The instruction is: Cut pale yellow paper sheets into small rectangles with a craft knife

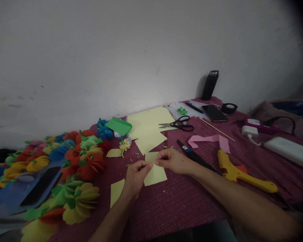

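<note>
Over a pale yellow paper square (156,176), my left hand (138,172) and my right hand (172,160) come close together with thumb and fingertips pinched. Whatever sits between the fingertips is too small to make out; they may be gripping the paper itself. Another yellow paper piece (116,191) lies beside my left forearm, partly hidden by it. Just beyond my hands is a pointed yellow paper piece (150,143) on larger yellow sheets (146,121). Black-handled scissors (179,123) rest on the sheets' right edge, blades slightly apart.
Many colourful paper pumpkins (91,164) crowd the left side, near folded green paper (119,125) and yellow shreds (124,146). On the right are a craft knife (195,156), pink ribbon (209,139), yellow glue gun (242,174), phone (214,113), black tape (229,108) and black flask (210,85).
</note>
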### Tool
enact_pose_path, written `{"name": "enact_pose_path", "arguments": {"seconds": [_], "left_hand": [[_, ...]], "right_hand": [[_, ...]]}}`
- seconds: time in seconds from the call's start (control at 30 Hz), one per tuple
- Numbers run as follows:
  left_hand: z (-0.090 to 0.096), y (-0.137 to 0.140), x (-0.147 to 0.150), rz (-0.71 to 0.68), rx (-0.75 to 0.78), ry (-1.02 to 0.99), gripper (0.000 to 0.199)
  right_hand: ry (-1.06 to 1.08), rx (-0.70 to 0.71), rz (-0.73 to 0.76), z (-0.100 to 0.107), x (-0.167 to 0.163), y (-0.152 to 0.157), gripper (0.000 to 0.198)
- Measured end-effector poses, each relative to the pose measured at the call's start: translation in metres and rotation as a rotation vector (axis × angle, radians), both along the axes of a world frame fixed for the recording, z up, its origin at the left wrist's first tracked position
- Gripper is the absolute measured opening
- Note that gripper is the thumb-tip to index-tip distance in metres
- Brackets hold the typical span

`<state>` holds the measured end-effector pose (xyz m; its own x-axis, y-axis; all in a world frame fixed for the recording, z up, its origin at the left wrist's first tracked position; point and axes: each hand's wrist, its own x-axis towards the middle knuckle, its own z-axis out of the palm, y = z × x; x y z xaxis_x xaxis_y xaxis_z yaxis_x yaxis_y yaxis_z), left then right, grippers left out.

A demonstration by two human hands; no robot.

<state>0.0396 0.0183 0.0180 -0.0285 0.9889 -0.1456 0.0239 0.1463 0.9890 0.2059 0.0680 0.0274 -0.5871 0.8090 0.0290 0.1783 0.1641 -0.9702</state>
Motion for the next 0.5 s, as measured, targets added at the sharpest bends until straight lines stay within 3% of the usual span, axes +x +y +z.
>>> {"name": "enact_pose_path", "arguments": {"seconds": [0.27,0.5], "left_hand": [[0.0016,0.0026,-0.0094,0.055,0.044,0.064,0.020],[0.0001,0.0010,-0.0069,0.008,0.066,0.086,0.021]], "right_hand": [[-0.007,-0.023,-0.030,0.0019,0.0070,0.0063,0.017],[-0.006,-0.004,0.047,0.0035,0.0052,0.0027,0.016]]}}
